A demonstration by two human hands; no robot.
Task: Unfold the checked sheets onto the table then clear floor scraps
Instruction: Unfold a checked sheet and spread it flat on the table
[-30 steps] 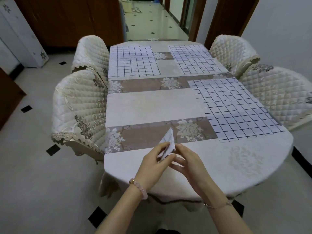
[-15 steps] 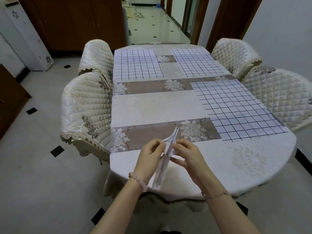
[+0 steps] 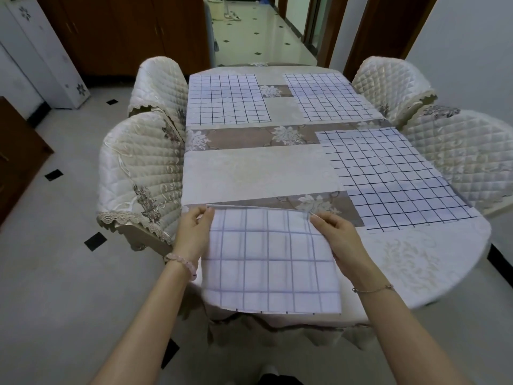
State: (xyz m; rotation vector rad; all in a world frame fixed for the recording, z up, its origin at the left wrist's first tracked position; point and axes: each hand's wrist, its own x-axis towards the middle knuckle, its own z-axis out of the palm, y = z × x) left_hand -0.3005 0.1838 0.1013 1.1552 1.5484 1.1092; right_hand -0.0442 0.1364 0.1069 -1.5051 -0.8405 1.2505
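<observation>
A white sheet with a dark check [image 3: 266, 259] hangs spread out in the air over the near end of the table [image 3: 258, 173]. My left hand [image 3: 193, 232] pinches its top left corner and my right hand [image 3: 337, 234] pinches its top right corner. The sheet's lower edge reaches past the table's near rim. Three more checked sheets lie flat on the tablecloth: one at the far left [image 3: 226, 100], one at the far right [image 3: 327, 97], and a larger one on the right side [image 3: 394, 176].
Quilted cream chairs stand along both sides: two on the left [image 3: 141, 173] [image 3: 159, 84] and two on the right [image 3: 388, 84] [image 3: 460, 159]. A white cabinet [image 3: 41, 54] and brown doors [image 3: 125, 31] are behind. The tiled floor [image 3: 55, 273] has small black insets.
The folded sheet between my hands has opened out into a wide panel. My hands have moved apart to its two top corners.
</observation>
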